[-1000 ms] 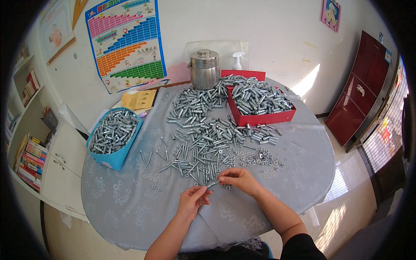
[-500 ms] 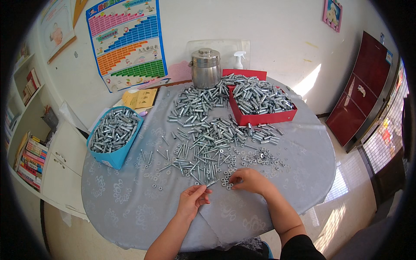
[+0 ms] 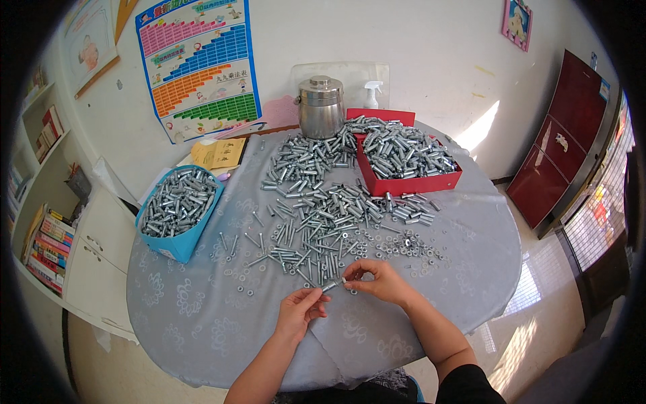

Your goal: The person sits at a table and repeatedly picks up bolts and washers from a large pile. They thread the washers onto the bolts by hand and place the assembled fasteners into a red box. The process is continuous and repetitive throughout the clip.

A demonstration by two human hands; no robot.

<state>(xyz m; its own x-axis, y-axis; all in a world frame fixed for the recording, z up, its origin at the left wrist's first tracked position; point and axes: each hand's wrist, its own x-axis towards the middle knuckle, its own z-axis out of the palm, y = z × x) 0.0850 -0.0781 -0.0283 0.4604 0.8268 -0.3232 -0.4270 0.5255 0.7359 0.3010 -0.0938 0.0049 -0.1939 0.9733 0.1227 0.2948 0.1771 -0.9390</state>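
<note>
Near me, my left hand (image 3: 297, 312) is pinching a silvery, cylindrical metal fastener (image 3: 329, 287); my right hand (image 3: 380, 283) is holding what seems a small, silvery nut (image 3: 344, 280).

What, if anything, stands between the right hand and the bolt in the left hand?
Nothing visible does: the right hand, seemingly pinching a small piece, is close to the free end of the bolt in the left hand. The loose bolts lie beyond, not between.
</note>
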